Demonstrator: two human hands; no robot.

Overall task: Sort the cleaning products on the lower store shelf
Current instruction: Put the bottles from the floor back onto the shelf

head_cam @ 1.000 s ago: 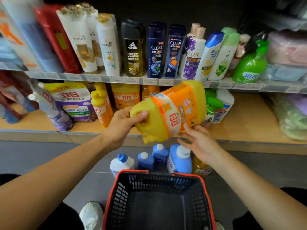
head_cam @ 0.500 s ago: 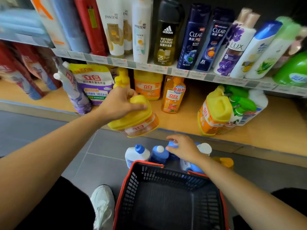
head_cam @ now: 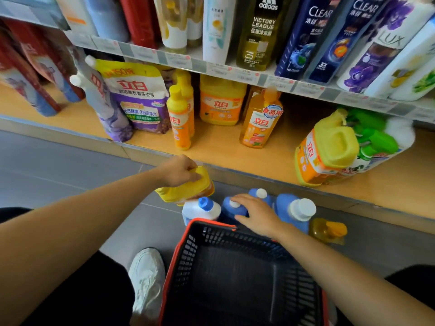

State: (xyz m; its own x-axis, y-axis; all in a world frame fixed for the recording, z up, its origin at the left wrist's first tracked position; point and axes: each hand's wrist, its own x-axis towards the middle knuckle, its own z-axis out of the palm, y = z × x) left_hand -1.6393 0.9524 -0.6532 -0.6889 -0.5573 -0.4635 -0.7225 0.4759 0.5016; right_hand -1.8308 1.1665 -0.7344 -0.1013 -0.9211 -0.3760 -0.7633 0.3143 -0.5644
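My left hand (head_cam: 179, 171) grips the handle of a large yellow detergent jug (head_cam: 188, 188), held low over the floor just in front of the lower shelf (head_cam: 235, 156). My right hand (head_cam: 255, 214) rests on a blue bottle (head_cam: 231, 209) that stands on the floor among other blue and white bottles (head_cam: 295, 212). On the lower shelf stand yellow and orange detergent bottles (head_cam: 180, 116), a yellow jug (head_cam: 221, 102), an orange bottle (head_cam: 261, 118), a purple refill pouch (head_cam: 138, 97) and another yellow jug (head_cam: 327, 147) at the right.
A black basket with a red rim (head_cam: 240, 276) sits on the floor in front of me, nothing inside it. A small amber bottle (head_cam: 327, 230) lies right of the blue ones. Green spray bottles (head_cam: 374, 137) crowd the shelf's right. Shampoo bottles (head_cam: 261, 31) fill the upper shelf. My white shoe (head_cam: 147, 278) is left of the basket.
My left hand has brought the yellow jug down from shelf height to just above the floor. My right hand let go of it and went onto a blue bottle.
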